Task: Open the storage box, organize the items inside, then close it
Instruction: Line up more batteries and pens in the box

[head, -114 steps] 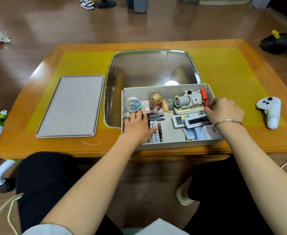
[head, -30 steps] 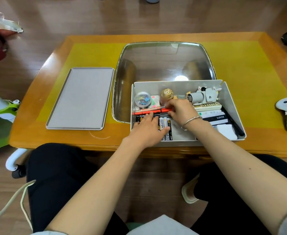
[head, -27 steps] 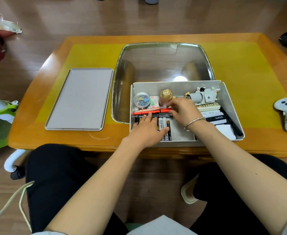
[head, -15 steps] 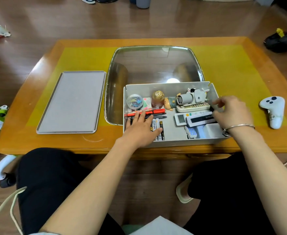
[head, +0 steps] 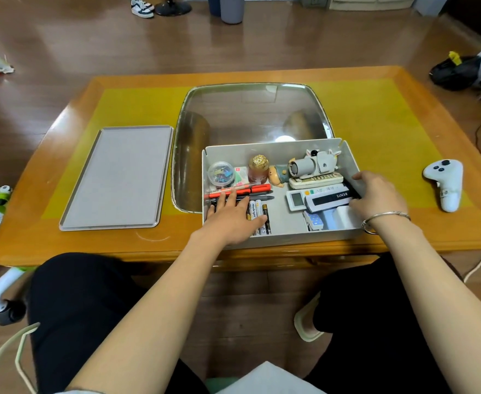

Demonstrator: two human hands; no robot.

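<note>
Inside, one storage box (head: 276, 150) holds two hands.

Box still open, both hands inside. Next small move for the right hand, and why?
Probably draw the long black item off the open grey storage box's right wall and lay it flat. The right hand curls at that wall, right over it, while the left hand lies flat on the pens and batteries.
</note>
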